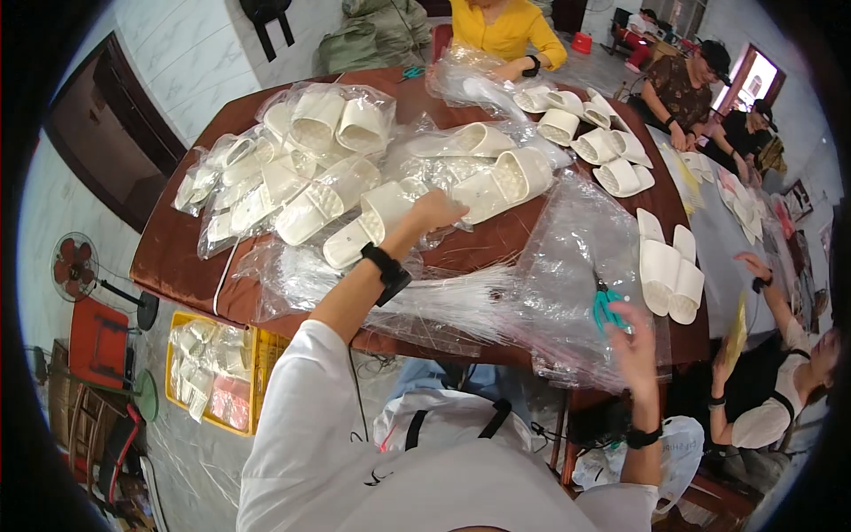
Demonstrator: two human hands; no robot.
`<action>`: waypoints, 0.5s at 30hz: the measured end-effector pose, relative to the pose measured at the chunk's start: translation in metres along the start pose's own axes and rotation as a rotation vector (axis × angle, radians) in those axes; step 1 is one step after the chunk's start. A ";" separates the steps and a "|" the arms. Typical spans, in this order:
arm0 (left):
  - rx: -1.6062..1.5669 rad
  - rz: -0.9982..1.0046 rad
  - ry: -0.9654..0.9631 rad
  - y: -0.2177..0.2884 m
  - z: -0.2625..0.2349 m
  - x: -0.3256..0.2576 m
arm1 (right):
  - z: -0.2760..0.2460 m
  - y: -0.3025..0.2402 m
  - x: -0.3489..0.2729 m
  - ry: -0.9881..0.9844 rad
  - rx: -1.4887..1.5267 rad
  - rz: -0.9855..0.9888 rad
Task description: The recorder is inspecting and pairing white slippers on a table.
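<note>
My left hand (438, 211) reaches across the table over white slippers, its fingertips next to the near end of a white slipper pair (510, 182). Its fingers are bunched and partly hidden, so I cannot make out a grip. Just left of it, another slipper (377, 217) lies in clear plastic. My right hand (634, 341) has its fingers apart, close to the handles of teal-handled scissors (607, 306). Those scissors rest on clear plastic bags (567, 257). Between my arms spreads a bundle of thin white plastic strips (452, 297).
Bagged slippers (310, 129) are heaped on the brown table (177, 257) at left. Unbagged slippers (669, 275) lie at right. A yellow crate (253, 381) stands on the floor, near a fan (75, 262). A person in yellow (501, 31) works opposite; others are at right.
</note>
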State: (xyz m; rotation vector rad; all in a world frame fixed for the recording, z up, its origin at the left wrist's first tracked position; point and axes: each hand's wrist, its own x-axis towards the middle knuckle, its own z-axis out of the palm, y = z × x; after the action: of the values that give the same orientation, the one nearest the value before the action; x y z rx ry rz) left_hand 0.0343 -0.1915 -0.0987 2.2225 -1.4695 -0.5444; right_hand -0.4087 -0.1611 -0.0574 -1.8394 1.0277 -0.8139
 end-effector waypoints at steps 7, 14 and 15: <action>-0.715 -0.227 0.088 0.024 0.027 0.020 | 0.060 -0.012 -0.002 -0.083 0.017 -0.011; -1.304 -0.047 0.163 0.054 -0.012 -0.010 | 0.079 -0.019 0.018 -0.120 -0.008 -0.041; -1.275 -0.031 0.169 0.067 -0.018 -0.027 | 0.082 -0.020 0.020 -0.102 -0.005 -0.049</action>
State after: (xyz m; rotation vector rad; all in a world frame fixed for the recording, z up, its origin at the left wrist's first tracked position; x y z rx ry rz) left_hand -0.0172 -0.1884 -0.0451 1.2072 -0.6247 -0.9217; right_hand -0.3245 -0.1431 -0.0713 -1.8973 0.9242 -0.7388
